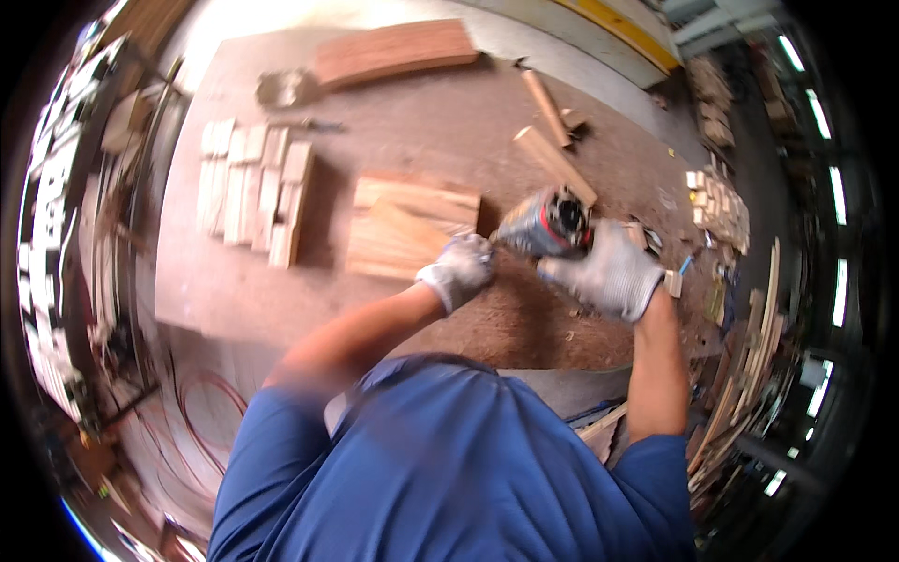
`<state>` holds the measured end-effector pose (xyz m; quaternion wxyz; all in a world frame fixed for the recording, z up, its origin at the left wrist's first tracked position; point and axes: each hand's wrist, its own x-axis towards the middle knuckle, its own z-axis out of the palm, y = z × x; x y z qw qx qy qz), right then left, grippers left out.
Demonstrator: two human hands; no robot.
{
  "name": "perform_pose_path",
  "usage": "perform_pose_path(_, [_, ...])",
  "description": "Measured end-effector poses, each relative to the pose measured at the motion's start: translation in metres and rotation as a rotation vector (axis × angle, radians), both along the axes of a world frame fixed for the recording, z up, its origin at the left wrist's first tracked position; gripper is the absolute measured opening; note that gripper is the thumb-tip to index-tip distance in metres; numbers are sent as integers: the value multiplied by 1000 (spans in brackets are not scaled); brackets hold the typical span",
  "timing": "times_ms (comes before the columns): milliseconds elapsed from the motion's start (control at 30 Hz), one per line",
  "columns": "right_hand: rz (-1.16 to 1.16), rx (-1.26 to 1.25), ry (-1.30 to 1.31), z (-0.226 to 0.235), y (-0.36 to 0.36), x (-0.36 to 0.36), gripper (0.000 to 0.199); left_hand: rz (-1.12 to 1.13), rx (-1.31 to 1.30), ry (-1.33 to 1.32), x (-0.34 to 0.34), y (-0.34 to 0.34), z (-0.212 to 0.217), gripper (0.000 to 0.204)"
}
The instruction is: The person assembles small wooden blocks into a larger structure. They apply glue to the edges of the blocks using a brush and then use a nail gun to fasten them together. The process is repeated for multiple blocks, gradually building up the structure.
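Observation:
My right hand (613,272), in a pale knit glove, is wrapped round a handheld power tool (543,223) with a dark grey body and a red ring near its dark end. Its exact kind is blurred. Close to the tool's other end is my left hand (457,270), also gloved, fingers curled at the lower right corner of a flat panel of light brown wood (384,201). What those fingers hold, if anything, is hidden. A paler wood piece (405,225) seems to lie slantwise on the panel, reaching toward the left hand.
The brown worktable (328,304) carries a stack of pale wood blocks (245,192) at left and a thick reddish plank (398,51) at the far side. Loose strips (554,164) lie beyond the tool. More small blocks (719,206) stand at right, and hoses (201,403) cross the floor at left.

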<state>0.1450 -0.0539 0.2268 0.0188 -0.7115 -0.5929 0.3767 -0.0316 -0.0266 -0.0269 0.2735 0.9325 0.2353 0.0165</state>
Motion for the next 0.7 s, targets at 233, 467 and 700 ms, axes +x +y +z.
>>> perform_pose_path(233, [-315, -240, -81, -59, -137, 51, 52, -154, 288, -179, -34, 25, -10, 34])
perform_pose_path(467, [-637, -230, -434, -175, -226, 95, 51, -228, 301, 44, -28, 32, -12, 37])
perform_pose_path(700, [-787, -36, -404, -243, -238, 99, 70, -237, 219, 203, -23, 36, 16, 42])
